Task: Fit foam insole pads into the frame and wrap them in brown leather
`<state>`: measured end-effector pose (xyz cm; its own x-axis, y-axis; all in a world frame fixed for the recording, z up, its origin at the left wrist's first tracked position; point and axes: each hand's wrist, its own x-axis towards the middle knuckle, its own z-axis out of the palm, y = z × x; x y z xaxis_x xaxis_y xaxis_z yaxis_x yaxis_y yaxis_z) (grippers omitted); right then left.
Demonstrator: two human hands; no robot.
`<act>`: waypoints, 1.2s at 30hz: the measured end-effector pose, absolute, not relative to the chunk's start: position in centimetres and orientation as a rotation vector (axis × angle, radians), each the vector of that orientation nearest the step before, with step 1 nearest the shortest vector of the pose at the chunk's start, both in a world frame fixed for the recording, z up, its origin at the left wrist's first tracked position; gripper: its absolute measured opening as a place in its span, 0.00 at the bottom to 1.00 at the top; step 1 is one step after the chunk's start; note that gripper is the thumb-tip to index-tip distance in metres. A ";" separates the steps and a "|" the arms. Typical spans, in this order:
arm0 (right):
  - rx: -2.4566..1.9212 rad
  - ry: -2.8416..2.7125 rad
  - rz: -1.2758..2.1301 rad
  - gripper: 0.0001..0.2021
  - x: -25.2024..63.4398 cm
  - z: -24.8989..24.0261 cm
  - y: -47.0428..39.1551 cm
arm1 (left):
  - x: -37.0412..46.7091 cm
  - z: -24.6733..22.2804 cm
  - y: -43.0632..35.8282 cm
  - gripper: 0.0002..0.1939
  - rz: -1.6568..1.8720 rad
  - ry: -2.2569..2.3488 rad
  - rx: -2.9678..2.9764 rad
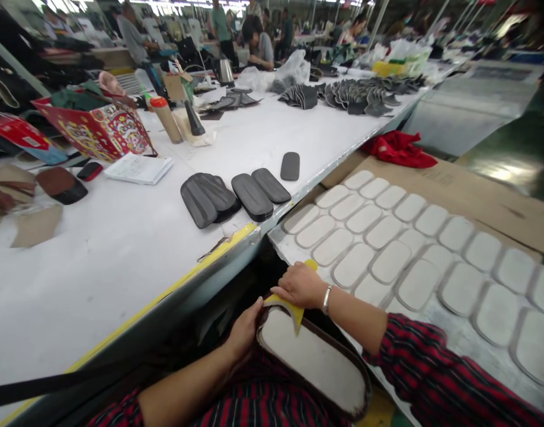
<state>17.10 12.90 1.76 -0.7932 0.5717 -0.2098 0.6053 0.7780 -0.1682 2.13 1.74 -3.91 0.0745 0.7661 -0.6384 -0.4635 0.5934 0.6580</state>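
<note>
My left hand (246, 326) is closed at the far left end of an oblong dark-rimmed piece with an off-white face (316, 359), which lies tilted over my lap. Its fingers are partly hidden behind the rim. In my right hand (302, 286) is a curved yellow scraper (294, 314), whose lower edge lies against the far end of the off-white face. The scraper's rounded top shows above my knuckles. Right of my hands, rows of similar off-white oval-ended pieces (390, 261) with grey rims lie on a board.
Several dark oblong pads (252, 196) lie near the edge of the white table (121, 267). Behind them are a notebook (138, 168), a red patterned box (98, 127) and an orange-lidded bottle (168, 120). A red cloth (400, 149) rests on cardboard. People work in the background.
</note>
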 end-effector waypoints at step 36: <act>2.444 0.815 -2.929 0.11 9.9 1.0 -8.1 | -0.1 -3.2 1.3 0.34 0.940 0.645 0.490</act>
